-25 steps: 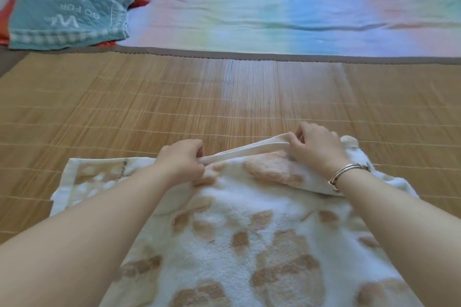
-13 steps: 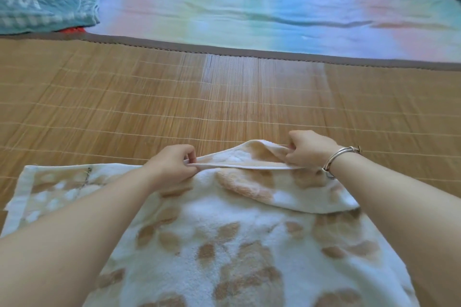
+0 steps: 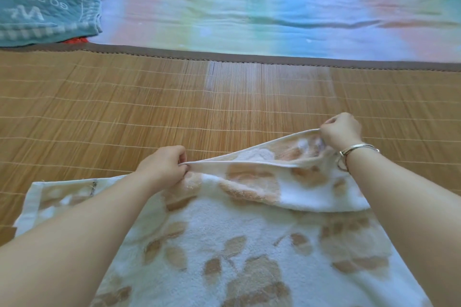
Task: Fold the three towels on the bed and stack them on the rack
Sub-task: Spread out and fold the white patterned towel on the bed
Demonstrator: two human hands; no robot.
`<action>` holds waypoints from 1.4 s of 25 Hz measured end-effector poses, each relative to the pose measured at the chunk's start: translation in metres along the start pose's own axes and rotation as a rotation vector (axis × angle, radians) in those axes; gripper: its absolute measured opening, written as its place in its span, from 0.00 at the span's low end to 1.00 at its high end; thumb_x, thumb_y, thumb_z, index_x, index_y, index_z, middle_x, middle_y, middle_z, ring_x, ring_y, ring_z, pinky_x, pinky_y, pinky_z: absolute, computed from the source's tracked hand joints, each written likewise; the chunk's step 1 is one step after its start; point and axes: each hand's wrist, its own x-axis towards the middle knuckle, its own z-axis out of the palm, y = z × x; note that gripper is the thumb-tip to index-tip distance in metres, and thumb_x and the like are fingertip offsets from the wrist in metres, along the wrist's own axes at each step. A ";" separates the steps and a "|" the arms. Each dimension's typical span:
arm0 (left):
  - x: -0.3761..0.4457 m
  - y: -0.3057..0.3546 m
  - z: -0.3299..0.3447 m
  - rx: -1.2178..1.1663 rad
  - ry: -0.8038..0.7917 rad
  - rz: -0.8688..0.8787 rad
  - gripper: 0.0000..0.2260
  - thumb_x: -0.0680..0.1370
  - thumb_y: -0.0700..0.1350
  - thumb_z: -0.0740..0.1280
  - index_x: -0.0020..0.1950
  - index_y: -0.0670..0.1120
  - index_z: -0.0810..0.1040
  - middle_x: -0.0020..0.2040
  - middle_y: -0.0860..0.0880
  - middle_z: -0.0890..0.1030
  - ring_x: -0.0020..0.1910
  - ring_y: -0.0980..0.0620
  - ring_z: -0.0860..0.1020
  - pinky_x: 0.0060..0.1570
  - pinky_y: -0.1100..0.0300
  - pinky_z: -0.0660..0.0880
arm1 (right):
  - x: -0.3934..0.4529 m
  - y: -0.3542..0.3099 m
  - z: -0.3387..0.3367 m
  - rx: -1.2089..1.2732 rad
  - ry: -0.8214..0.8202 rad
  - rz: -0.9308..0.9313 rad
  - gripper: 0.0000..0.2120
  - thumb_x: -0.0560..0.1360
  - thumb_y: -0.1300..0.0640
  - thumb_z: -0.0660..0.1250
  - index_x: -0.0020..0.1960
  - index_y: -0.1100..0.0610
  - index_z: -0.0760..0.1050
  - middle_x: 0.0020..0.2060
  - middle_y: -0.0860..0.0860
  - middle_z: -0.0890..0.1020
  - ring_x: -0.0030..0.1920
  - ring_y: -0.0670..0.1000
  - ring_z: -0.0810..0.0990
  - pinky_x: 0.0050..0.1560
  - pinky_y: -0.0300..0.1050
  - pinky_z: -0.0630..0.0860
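A white towel with brown leaf prints [image 3: 239,244] lies on the bamboo mat in front of me, its far end folded back over itself. My left hand [image 3: 164,166] pinches the folded hem at its left end. My right hand [image 3: 340,132], with a silver bangle on the wrist, pinches the same hem further right and lifts it off the mat. The hem stretches taut between both hands. A teal towel with white lettering [image 3: 47,0] lies bunched at the far left, with something red under it.
The bamboo mat [image 3: 124,107] covers the near half of the bed. Beyond its brown border lies a pastel rainbow sheet [image 3: 274,7]. No rack is in view.
My right hand has moved right and up, pulling the folded hem taut and wider. The left hand keeps its pinch. The camera has tilted down and shifted slightly.
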 end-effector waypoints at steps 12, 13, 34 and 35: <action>0.026 0.147 0.046 -0.060 0.020 0.215 0.04 0.77 0.49 0.65 0.49 0.50 0.76 0.52 0.51 0.68 0.60 0.46 0.68 0.58 0.51 0.69 | -0.002 0.060 -0.035 -0.620 -0.040 -0.615 0.08 0.75 0.55 0.62 0.52 0.50 0.77 0.58 0.50 0.72 0.58 0.56 0.67 0.54 0.48 0.64; 0.029 0.156 0.050 -0.066 0.054 0.231 0.04 0.77 0.48 0.65 0.49 0.50 0.76 0.53 0.50 0.69 0.60 0.46 0.68 0.58 0.52 0.69 | 0.003 0.060 -0.035 -0.621 -0.035 -0.621 0.08 0.75 0.54 0.62 0.53 0.51 0.77 0.58 0.50 0.72 0.57 0.56 0.67 0.53 0.49 0.64; 0.072 0.274 0.093 -0.035 0.267 0.219 0.13 0.76 0.43 0.63 0.61 0.46 0.71 0.62 0.46 0.69 0.61 0.42 0.66 0.59 0.51 0.64 | -0.018 0.134 -0.033 -0.409 0.013 -0.306 0.14 0.83 0.49 0.50 0.47 0.57 0.67 0.42 0.57 0.81 0.38 0.59 0.76 0.34 0.47 0.65; 0.062 0.274 0.096 -0.004 0.323 0.262 0.16 0.76 0.42 0.63 0.63 0.46 0.69 0.64 0.46 0.68 0.61 0.42 0.65 0.60 0.52 0.63 | -0.016 0.137 -0.032 -0.430 0.038 -0.310 0.14 0.83 0.50 0.50 0.49 0.58 0.67 0.43 0.57 0.81 0.40 0.60 0.78 0.35 0.47 0.65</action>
